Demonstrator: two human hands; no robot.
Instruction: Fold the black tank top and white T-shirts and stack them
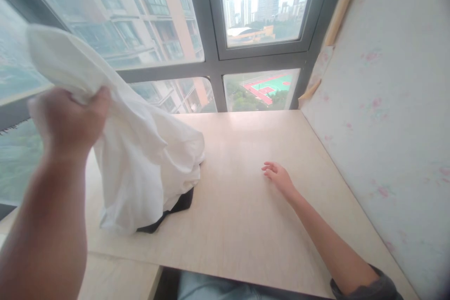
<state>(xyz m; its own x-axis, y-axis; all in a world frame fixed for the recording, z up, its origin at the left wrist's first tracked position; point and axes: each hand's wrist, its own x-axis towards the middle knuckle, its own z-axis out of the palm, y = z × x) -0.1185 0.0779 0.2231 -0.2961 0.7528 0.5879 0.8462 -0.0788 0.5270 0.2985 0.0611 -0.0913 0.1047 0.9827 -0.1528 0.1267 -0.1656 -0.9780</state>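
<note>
My left hand [70, 117] is raised at the left, its fingers wrapped round the upper part of a white cloth [130, 150]. The cloth hangs down in loose folds, and its lower end meets the table; whether it is a garment or a cover cannot be made out. From beneath its lower edge a flat black thing [181, 201] sticks out, mostly hidden. Well to the right, my right hand [279, 178] is over the table with its fingers loosely apart and nothing in them. It is not touching the cloth.
A pale wood-grain table [232, 229] stretches up to the grey window frame [260, 65]. On the right, a wall with flowered paper [383, 126] borders it, the paper peeling near the window. My legs [214, 287] show below the front edge.
</note>
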